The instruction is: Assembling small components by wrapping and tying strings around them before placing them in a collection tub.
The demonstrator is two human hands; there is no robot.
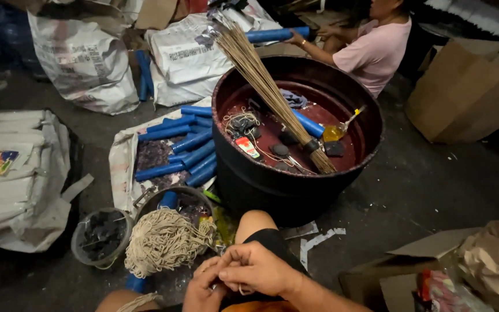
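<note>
While crouched beside a big round black tub (272,193), dull red inside and crossed by a stiff straw broom bundle (267,86), seemingly busy at a knot. Nearer: smooth blue tubes (174,144) heaped on a woven sack, then a soft cream mop of twisted cord (166,240). Above the knee, left hand (203,292) and right hand (261,268) pressed close, fingertips pinching a pale strand (226,276), barely visible. Likely calling next for a firm, even pull.

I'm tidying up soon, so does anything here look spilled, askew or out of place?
Blue tubes lie scattered across a sheet on the floor rather than stacked, and torn white scraps litter the ground by the dark tub. A stick bundle leans askew over its rim. Both hands work string; nothing looks spilled.
</note>
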